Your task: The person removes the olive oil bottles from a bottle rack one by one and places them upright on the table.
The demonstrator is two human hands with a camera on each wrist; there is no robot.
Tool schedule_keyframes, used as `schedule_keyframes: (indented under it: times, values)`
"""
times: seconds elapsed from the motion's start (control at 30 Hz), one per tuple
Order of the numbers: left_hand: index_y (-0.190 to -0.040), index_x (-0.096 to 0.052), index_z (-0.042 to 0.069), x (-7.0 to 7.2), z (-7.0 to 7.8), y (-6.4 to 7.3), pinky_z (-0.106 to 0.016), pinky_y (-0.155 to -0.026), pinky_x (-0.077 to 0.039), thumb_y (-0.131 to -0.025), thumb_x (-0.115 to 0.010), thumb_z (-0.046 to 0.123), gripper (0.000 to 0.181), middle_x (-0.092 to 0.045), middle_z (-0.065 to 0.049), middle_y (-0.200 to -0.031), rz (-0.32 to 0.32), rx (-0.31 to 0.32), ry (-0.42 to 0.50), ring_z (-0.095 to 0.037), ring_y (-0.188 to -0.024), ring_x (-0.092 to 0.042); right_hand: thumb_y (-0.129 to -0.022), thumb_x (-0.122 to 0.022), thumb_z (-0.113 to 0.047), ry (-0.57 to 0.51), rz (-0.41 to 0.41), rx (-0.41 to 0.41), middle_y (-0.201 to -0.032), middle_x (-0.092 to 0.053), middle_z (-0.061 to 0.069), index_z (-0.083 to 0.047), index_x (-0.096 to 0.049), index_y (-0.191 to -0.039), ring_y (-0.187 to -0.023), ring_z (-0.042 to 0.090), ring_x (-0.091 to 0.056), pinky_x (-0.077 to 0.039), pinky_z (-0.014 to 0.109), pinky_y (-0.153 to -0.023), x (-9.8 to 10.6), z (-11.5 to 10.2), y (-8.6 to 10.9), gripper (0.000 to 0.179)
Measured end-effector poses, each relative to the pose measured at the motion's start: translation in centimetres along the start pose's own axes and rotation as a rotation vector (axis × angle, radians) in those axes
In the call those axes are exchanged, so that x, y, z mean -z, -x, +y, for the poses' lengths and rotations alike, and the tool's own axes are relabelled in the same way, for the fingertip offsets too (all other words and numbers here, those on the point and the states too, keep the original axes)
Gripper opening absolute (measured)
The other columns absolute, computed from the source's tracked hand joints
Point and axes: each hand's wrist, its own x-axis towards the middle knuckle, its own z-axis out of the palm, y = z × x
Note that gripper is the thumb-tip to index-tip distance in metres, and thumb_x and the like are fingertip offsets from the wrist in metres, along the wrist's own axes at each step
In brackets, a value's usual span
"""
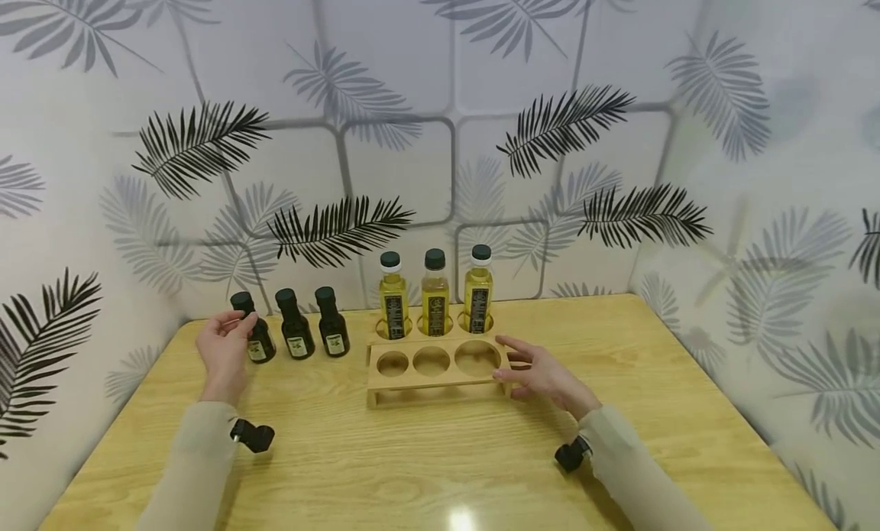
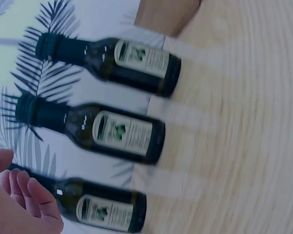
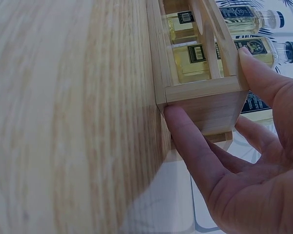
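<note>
A pale leaf-patterned backdrop (image 1: 474, 69) rises behind the wooden tabletop (image 1: 309, 454), where a stepped wooden rack (image 1: 412, 380) stands near the middle of the head view. Three oil bottles (image 1: 435, 305) stand upright in its back row, toward twelve o'clock. Between nine and ten o'clock from the rack, three dark bottles (image 1: 299, 345) stand upright in a row: an outer bottle (image 1: 261, 348), a middle bottle (image 1: 295, 325) and an inner bottle (image 1: 333, 326).

The left hand (image 1: 223, 349) is at the neck of the outer bottle, thumb and fingers about it; whether that grip is clamped or merely near, I cannot tell. The right hand (image 1: 546, 378), at the rack's three o'clock end, has its grip apart, fingers spread and touching the wood's top edge and lower corner.

The likeliest trouble, I judge, is a topple: the neck is narrow and high above a small base, so a nudge from the knuckles toward three o'clock could tip the outer bottle into the middle one, and perhaps that into the inner one. An uneven push from the right hand toward nine o'clock might skid the rack and set the oil bottles rocking.
</note>
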Motion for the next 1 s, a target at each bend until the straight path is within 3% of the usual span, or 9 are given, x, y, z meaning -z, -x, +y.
schedule_keyframes:
  times: [0.2,0.47,0.7,1.0]
  values:
    - [-0.098,-0.063,0.003,-1.6,-0.1,1.4,-0.015,-0.048,-0.044,-0.09,-0.071,0.01,0.014,-0.059,0.012,-0.067,-0.05,-0.005,0.078,-0.003,-0.058,-0.058,-0.089,-0.075,-0.026,-0.021,0.002,-0.015,-0.153,-0.031,0.028,-0.023,-0.033,-0.155,-0.13,0.04,-0.05,-0.058,0.042,-0.086,-0.2,0.1,0.3,0.078]
    - [-0.101,-0.064,0.001,-3.4,0.2,2.8,-0.018,-0.053,-0.049,-0.09,-0.072,0.012,0.018,-0.062,0.01,-0.07,-0.134,-0.054,0.117,-0.005,-0.058,-0.061,-0.09,-0.073,-0.025,-0.024,-0.007,-0.004,-0.154,-0.03,0.029,-0.024,-0.032,-0.155,-0.128,0.04,-0.051,-0.058,0.043,-0.086,0.0,-0.1,0.2,0.077]
    - [-0.103,-0.07,0.002,-4.3,0.5,3.1,-0.024,-0.058,-0.057,-0.09,-0.072,0.016,0.019,-0.073,0.005,-0.077,-0.209,0.0,0.169,-0.009,-0.064,-0.069,-0.09,-0.073,-0.026,-0.012,-0.009,-0.009,-0.154,-0.029,0.028,-0.024,-0.032,-0.155,-0.128,0.039,-0.052,-0.058,0.043,-0.086,-0.1,-0.3,0.0,0.078]
    - [-0.114,-0.066,-0.007,-5.9,0.8,4.4,-0.022,-0.062,-0.057,-0.092,-0.07,0.016,0.032,-0.074,0.006,-0.079,-0.314,-0.054,0.121,-0.009,-0.069,-0.071,-0.089,-0.074,-0.026,-0.014,-0.008,-0.008,-0.153,-0.029,0.029,-0.022,-0.032,-0.155,-0.129,0.041,-0.05,-0.058,0.043,-0.086,-0.1,-0.4,0.1,0.078]
